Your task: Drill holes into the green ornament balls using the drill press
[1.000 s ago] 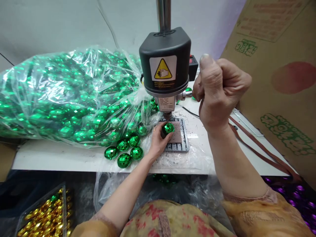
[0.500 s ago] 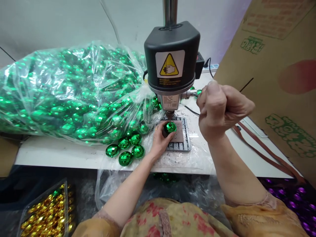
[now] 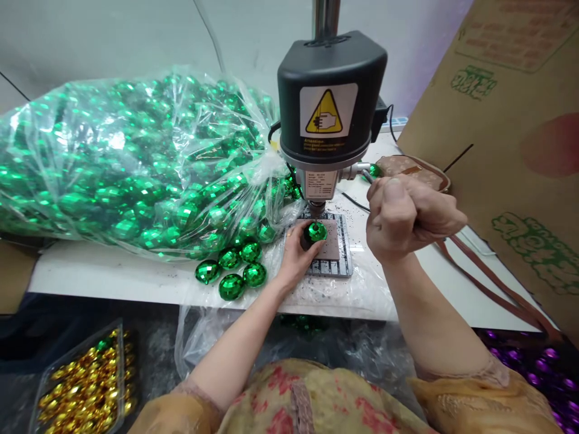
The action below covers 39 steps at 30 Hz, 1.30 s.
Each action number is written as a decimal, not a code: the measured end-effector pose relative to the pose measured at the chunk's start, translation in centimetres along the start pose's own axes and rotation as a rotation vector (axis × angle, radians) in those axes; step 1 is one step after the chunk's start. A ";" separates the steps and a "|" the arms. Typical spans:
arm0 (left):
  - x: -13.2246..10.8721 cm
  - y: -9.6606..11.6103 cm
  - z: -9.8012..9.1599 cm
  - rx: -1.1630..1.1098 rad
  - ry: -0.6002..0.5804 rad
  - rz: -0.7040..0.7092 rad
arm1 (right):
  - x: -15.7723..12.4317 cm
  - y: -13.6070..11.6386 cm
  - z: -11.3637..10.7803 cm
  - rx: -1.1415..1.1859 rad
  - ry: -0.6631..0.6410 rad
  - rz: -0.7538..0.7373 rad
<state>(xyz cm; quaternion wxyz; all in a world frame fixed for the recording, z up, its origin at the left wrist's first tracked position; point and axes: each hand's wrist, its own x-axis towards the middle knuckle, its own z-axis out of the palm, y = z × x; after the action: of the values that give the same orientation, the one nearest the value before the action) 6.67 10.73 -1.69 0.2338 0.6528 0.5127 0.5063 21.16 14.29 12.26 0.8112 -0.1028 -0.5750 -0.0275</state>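
The ball [image 3: 317, 231] is shiny green and faceted, sitting over a brown board [image 3: 332, 248] on the drill's slotted base [image 3: 346, 258], right below the chuck [image 3: 317, 208]. Its lower side looks dark from here; I can't tell if that is shadow or a holder. The drill [image 3: 332, 66] stands upright, its black head on a bright steel column [image 3: 325, 17], a yellow warning label [image 3: 328, 111] in front and a silver handle [image 3: 367, 173] at the side.

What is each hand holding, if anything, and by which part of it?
Left hand: a green ball, held around its sides. Right hand: closed, apparently around the drill's lever, though the gripped part is hidden.
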 end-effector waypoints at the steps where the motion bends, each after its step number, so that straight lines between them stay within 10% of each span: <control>1: 0.0 0.0 0.0 0.003 0.001 0.000 | 0.0 0.1 0.0 0.001 0.004 -0.029; 16: 0.0 0.0 0.1 -0.010 0.001 -0.009 | -1.5 0.5 -1.0 0.079 -0.076 -0.073; 24: -0.6 1.3 -0.1 0.062 0.127 -0.033 | 3.6 -0.9 1.5 -0.001 0.063 0.268; 27: -3.5 3.1 -1.5 0.155 0.177 0.125 | 4.8 -0.3 2.0 0.018 0.046 0.273; 32: -11.1 4.1 -4.6 0.364 -0.204 0.672 | 4.6 0.1 1.9 0.018 0.044 0.278; 36: -14.3 2.9 -7.1 0.578 -0.320 0.748 | 4.5 -0.2 1.9 0.078 0.077 0.278; 39: -13.6 2.3 -9.0 0.692 -0.143 0.698 | 4.6 -0.3 1.9 0.098 0.080 0.276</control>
<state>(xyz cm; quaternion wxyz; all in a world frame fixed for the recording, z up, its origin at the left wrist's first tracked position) 0.09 -4.34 -2.13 -0.1452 0.8580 0.3842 0.3084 20.94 14.73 17.24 0.8336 -0.1400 -0.5232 0.1081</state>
